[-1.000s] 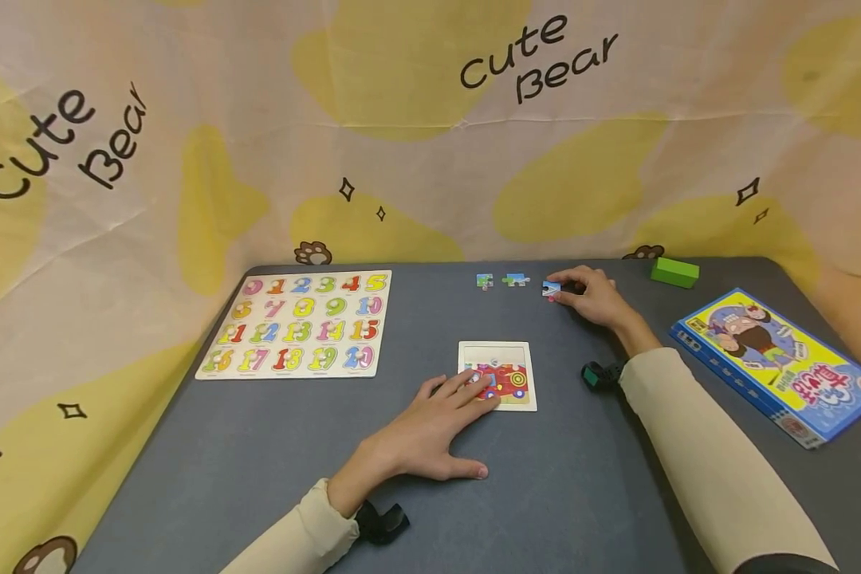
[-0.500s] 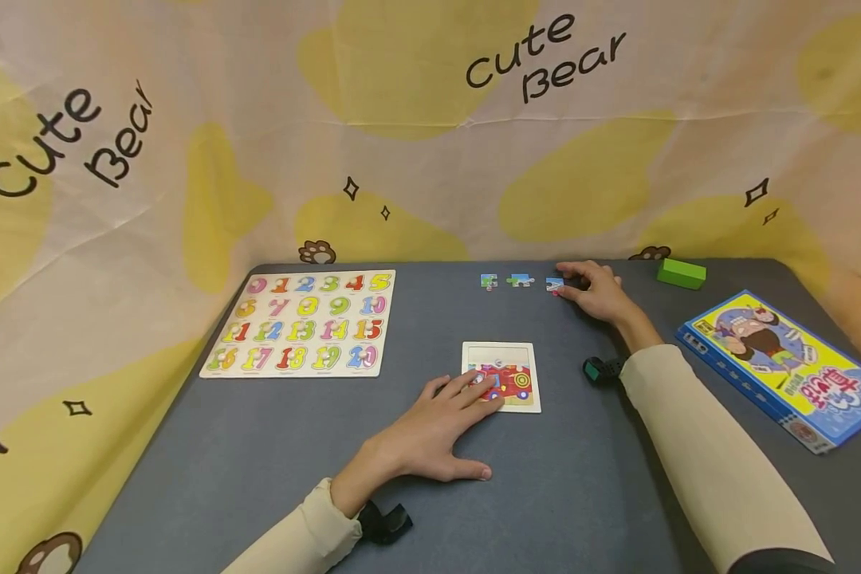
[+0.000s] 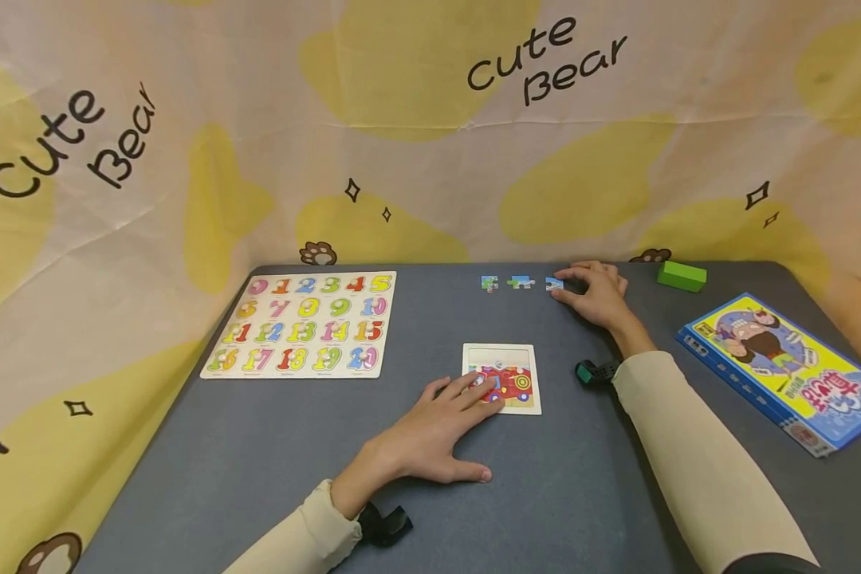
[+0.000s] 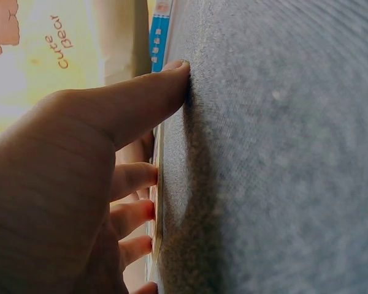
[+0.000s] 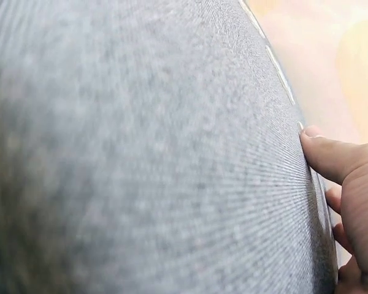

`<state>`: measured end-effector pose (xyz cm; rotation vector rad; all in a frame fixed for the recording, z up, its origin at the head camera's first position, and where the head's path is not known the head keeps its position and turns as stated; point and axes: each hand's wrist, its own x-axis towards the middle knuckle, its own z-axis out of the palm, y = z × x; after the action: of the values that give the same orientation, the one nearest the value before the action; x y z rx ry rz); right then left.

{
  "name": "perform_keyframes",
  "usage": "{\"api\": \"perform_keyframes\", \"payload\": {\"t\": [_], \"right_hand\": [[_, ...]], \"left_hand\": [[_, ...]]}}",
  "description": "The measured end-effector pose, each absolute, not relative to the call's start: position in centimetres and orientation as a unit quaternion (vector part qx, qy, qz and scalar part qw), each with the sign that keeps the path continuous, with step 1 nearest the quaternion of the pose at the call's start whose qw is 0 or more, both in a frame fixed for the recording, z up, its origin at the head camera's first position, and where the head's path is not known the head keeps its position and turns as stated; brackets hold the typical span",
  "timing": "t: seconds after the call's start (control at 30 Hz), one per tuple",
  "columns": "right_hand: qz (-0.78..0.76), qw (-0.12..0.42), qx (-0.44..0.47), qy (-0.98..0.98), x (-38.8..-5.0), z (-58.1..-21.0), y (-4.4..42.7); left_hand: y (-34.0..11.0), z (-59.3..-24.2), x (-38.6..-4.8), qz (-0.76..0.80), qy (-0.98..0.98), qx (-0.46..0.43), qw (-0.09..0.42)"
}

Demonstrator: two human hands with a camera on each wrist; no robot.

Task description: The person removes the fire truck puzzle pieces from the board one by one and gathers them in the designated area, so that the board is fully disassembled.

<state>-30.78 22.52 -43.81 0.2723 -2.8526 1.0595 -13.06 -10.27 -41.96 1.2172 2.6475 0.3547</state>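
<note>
In the head view, my left hand (image 3: 434,434) rests with fingers spread on the lower left of a small white-framed puzzle board (image 3: 501,348). A red vehicle picture on the board is partly covered by those fingers. At the table's far side, my right hand (image 3: 594,293) has thumb and index finger at the edges of a small blue puzzle piece (image 3: 553,284), pinching it at the tabletop. Two more puzzle pieces, one green and blue (image 3: 489,283) and one wider (image 3: 520,282), lie in a row to its left. The right wrist view shows the thumb (image 5: 328,153) touching the piece's edge.
A number board (image 3: 297,325) with colourful numerals lies at the left. On the right are a green block (image 3: 682,277) and a blue and yellow box (image 3: 782,371). A printed cloth (image 3: 416,119) hangs behind the grey table (image 3: 273,446).
My right hand has shifted the blue piece slightly away, into line with the other two. The index finger lifted off it, then came back to it. My left hand has stayed put.
</note>
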Motion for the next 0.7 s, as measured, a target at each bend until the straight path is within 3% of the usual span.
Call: {"api": "perform_keyframes", "payload": {"t": [0.7], "right_hand": [[0.333,0.060,0.083,-0.937,-30.77,-43.99,22.30]], "left_hand": [[-10.22,-41.79,-12.95,0.128,0.896,0.414,0.099]]}}
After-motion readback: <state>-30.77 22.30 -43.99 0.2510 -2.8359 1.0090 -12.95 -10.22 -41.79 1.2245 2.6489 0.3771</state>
